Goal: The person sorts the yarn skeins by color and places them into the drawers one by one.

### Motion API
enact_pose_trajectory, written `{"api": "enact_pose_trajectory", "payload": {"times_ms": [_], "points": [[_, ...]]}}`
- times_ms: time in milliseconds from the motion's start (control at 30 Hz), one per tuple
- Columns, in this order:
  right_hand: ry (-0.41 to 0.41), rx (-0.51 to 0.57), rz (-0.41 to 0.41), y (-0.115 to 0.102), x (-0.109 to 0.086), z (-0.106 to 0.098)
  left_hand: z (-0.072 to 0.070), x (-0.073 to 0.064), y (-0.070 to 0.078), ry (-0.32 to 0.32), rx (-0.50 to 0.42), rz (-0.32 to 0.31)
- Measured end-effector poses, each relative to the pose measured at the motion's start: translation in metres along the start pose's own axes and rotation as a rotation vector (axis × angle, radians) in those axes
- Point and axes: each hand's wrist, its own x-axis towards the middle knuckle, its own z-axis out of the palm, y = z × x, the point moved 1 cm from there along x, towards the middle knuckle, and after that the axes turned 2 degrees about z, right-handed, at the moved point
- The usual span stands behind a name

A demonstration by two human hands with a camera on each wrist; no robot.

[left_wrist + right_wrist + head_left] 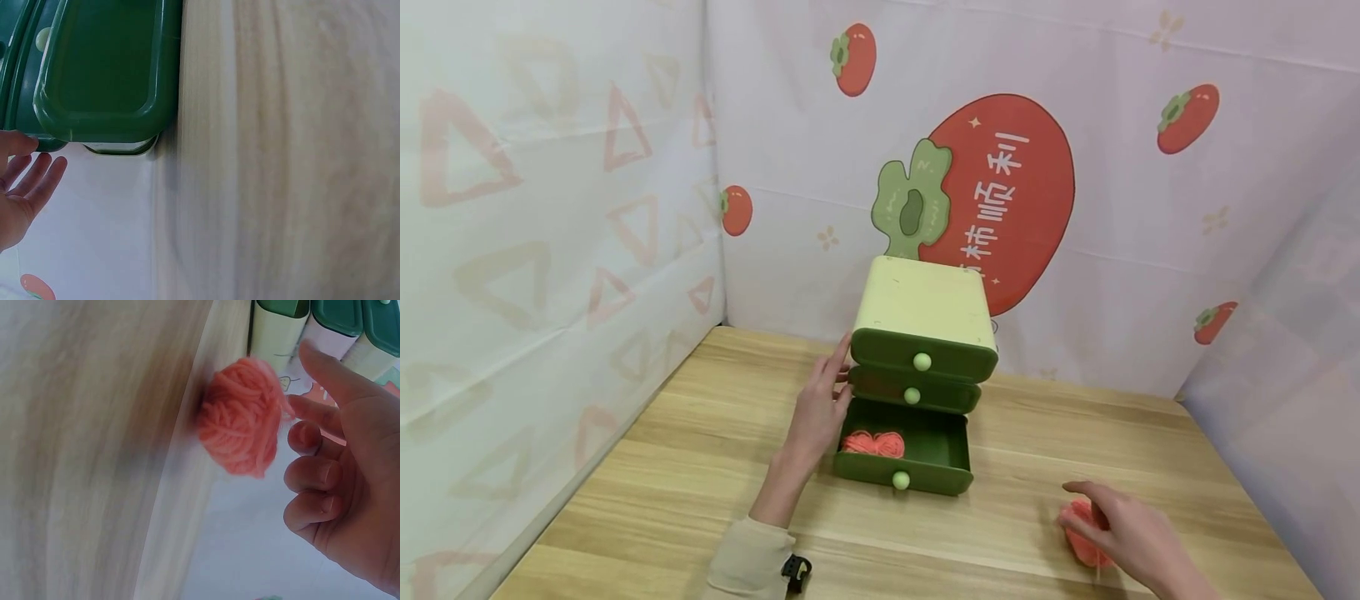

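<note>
A small drawer cabinet [928, 300] with a pale yellow top and green drawer fronts stands on the table. Its bottom drawer [936, 481] is pulled out and has a coral yarn bundle [872, 444] at its left side. My left hand [816, 408] rests against the cabinet's left side, its fingers fairly straight; in the left wrist view the thumb touches a green drawer's edge. Off to the right, a coral ball of yarn [244, 419] lies on the table. My right hand [1138, 533] hovers over it, thumb and index finger apart, the other fingers loosely curled, not gripping the ball.
The wooden table [662, 467] meets a patterned cloth wall [790, 250] behind the cabinet, with more cloth along the left and right sides. Round pale green knobs [922, 362] stick out from the drawer fronts. A black band [796, 572] sits at the left sleeve.
</note>
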Motion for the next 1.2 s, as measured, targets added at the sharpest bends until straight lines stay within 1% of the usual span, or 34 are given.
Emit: {"api": "enact_pose_trajectory", "payload": {"times_ms": [100,300,533,633,700,800,867,1033,1100,1200], "points": [[-0.067,0.001,0.034,0.004,-0.002,0.0,0.0,0.0,0.0,-0.009,-0.004,-0.007],[-0.124,0.027,0.053,0.014,-0.008,0.001,-0.001,-0.001,0.0,-0.01,-0.007,-0.004],[-0.236,0.076,0.05,0.033,-0.011,0.0,-0.002,-0.001,0.002,-0.02,-0.021,-0.009],[-0.258,0.077,0.047,0.038,-0.012,0.001,-0.003,-0.001,0.002,-0.022,-0.026,-0.012],[-0.245,0.059,0.042,0.039,-0.013,0.001,-0.004,-0.001,0.002,-0.024,-0.026,-0.016],[-0.221,0.042,0.062,0.039,-0.013,0.003,-0.003,0.0,0.002,-0.025,-0.028,-0.012],[-0.205,0.046,0.05,0.039,-0.014,0.004,-0.003,-0.001,0.002,-0.028,-0.027,-0.01],[-0.159,0.075,-0.058,0.039,-0.018,0.004,-0.003,-0.002,0.002,-0.043,-0.028,-0.025],[-0.148,0.08,-0.08,0.039,-0.019,0.004,-0.003,-0.002,0.002,-0.044,-0.028,-0.028],[-0.155,0.084,-0.043,0.037,-0.018,0.002,-0.004,-0.002,0.002,-0.037,-0.025,-0.023]]}}
